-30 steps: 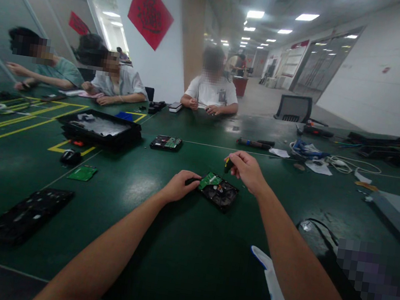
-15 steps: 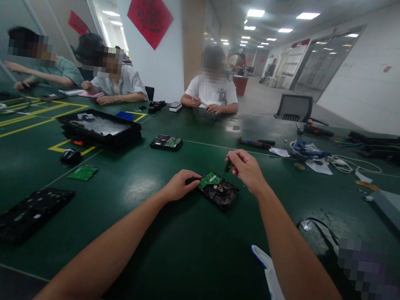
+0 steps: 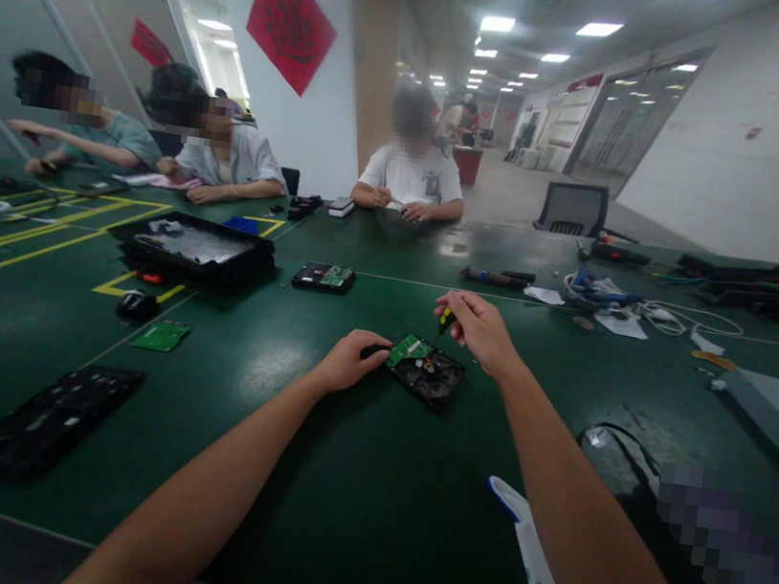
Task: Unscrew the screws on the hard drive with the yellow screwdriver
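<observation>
A black hard drive [image 3: 430,374] with a green circuit board on top lies on the green table [image 3: 349,480] in front of me. My left hand [image 3: 349,361] is closed against its left edge, steadying it. My right hand [image 3: 478,330] is closed round a small screwdriver [image 3: 443,320] with a yellow-and-black handle, its tip pointing down at the drive's far side.
A second hard drive [image 3: 323,276] and a black tray [image 3: 194,247] lie further back left. A loose green board [image 3: 161,335], a dark mouse [image 3: 137,304] and a black panel [image 3: 49,420] sit at left. Cables [image 3: 648,312] lie at right. Several people sit across the table.
My right hand has lifted slightly with the screwdriver, which now shows more of its yellow handle. A person's hand at the far left edge has come further in.
</observation>
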Tool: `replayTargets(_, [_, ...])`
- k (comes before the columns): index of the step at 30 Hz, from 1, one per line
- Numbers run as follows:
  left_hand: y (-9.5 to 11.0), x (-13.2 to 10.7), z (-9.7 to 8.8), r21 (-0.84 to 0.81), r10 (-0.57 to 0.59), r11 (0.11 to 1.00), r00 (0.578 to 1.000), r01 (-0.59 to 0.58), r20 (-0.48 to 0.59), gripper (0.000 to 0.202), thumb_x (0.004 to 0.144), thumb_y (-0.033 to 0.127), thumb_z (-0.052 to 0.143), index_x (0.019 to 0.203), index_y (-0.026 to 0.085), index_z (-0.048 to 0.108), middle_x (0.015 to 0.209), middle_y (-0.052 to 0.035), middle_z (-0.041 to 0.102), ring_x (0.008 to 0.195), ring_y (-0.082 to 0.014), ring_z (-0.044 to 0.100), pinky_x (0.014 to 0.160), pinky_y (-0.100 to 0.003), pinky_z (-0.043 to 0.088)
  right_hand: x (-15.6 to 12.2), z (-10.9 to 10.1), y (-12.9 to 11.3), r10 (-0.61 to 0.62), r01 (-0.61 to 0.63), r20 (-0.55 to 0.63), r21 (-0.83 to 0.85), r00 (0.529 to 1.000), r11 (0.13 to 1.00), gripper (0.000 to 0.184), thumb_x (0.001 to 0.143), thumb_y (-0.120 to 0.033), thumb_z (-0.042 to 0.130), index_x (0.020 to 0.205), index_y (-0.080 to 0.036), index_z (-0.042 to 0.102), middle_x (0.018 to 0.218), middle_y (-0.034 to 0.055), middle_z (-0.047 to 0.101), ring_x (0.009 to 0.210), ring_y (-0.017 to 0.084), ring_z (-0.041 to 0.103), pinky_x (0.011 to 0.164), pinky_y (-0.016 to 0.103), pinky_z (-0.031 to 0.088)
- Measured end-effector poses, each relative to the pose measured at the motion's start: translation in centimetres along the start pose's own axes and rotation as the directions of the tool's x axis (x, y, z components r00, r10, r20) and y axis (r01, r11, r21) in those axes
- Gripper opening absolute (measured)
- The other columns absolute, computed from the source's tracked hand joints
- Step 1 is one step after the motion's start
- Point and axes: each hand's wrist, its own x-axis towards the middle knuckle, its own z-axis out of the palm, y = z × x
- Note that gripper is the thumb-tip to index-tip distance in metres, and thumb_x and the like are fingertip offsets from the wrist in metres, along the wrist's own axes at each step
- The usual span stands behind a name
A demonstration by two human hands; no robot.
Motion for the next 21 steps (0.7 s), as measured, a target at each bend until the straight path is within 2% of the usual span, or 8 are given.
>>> replayTargets(3, [-0.02, 0.0, -0.03, -0.003, -0.012, 1.0, 1.0, 0.012, 0.001, 0.029, 0.099, 0.039, 0.064, 0.122, 0.026, 0.075, 0.122, -0.0058, 0.076, 0.117, -0.0254, 0.066, 0.106, -0.043, 0.049, -0.07, 0.09, -0.07, 0.024, -0.026, 0.02, 0.073, 1.0, 0.997, 0.034, 0.098, -0.051, 0.057, 0.108, -0.021, 0.072, 0.1, 0.0068, 0.071, 0.058, 0.012, 0.057, 0.046, 0.025, 0.04])
replayTargets(6, [0.06, 0.01, -0.11, -0.011, -0.021, 1.0, 1.0, 0.022, 0.01, 0.03, 0.098, 0.039, 0.064, 0.122, 0.025, 0.075, 0.122, -0.0061, 0.075, 0.118, -0.0254, 0.066, 0.107, -0.043, 0.049, -0.1, 0.06, -0.25, 0.012, -0.012, 0.023, 0.034, 1.0, 0.999, 0.032, 0.097, -0.05, 0.06, 0.107, -0.022, 0.073, 0.098, 0.0054, 0.071, 0.057, 0.011, 0.054, 0.044, 0.024, 0.036])
replayTargets(8, [0.13, 0.02, -0.15, -0.011, -0.022, 1.0, 1.0, 0.022, 0.018, 0.03, 0.099, 0.039, 0.063, 0.123, 0.025, 0.075, 0.123, -0.0062, 0.075, 0.118, -0.0252, 0.066, 0.107, -0.043, 0.049, -0.07, -0.01, -0.31, 0.0, 0.0, 0.011, -0.016, 1.0, 1.0, 0.03, 0.095, -0.05, 0.063, 0.103, -0.022, 0.073, 0.089, 0.0034, 0.069, 0.058, 0.011, 0.051, 0.045, 0.024, 0.034])
replayTargets(12, [0.18, 0.03, -0.17, -0.005, -0.018, 1.0, 1.0, 0.018, 0.014, 0.03, 0.099, 0.039, 0.063, 0.122, 0.025, 0.075, 0.123, -0.0057, 0.075, 0.118, -0.0254, 0.066, 0.107, -0.044, 0.049, -0.02, -0.12, -0.24, 0.014, -0.017, -0.051, -0.06, 0.999, 0.998, 0.024, 0.09, -0.045, 0.068, 0.09, -0.021, 0.069, 0.069, -0.0006, 0.061, 0.058, 0.013, 0.052, 0.048, 0.024, 0.036])
replayTargets(14, [0.24, 0.02, -0.21, -0.003, -0.021, 1.0, 1.0, 0.021, 0.015, 0.03, 0.099, 0.039, 0.063, 0.122, 0.025, 0.075, 0.122, -0.0057, 0.075, 0.118, -0.0257, 0.066, 0.107, -0.044, 0.049, -0.05, -0.13, -0.25, 0.016, -0.019, -0.057, -0.053, 0.998, 0.998, 0.022, 0.09, -0.043, 0.067, 0.088, -0.021, 0.066, 0.075, 0.0008, 0.067, 0.056, 0.012, 0.052, 0.048, 0.025, 0.037])
replayTargets(18, [0.53, 0.01, -0.34, -0.007, -0.026, 1.0, 0.999, 0.026, 0.019, 0.029, 0.099, 0.039, 0.063, 0.122, 0.025, 0.075, 0.123, -0.0062, 0.075, 0.119, -0.0261, 0.066, 0.109, -0.044, 0.049, -0.12, 0.0, -0.4, 0.005, -0.005, 0.002, -0.029, 1.0, 1.0, 0.025, 0.095, -0.047, 0.062, 0.097, -0.022, 0.068, 0.102, 0.0064, 0.076, 0.054, 0.01, 0.052, 0.045, 0.025, 0.037])
replayTargets(21, [0.65, 0.01, -0.36, -0.012, -0.029, 0.999, 0.999, 0.03, 0.012, 0.029, 0.099, 0.039, 0.063, 0.122, 0.025, 0.075, 0.122, -0.0065, 0.076, 0.118, -0.0259, 0.066, 0.108, -0.044, 0.049, -0.13, 0.19, -0.4, 0.024, -0.024, 0.028, 0.01, 0.999, 1.0, 0.034, 0.097, -0.053, 0.059, 0.102, -0.022, 0.071, 0.101, 0.0081, 0.074, 0.057, 0.011, 0.057, 0.045, 0.025, 0.041])
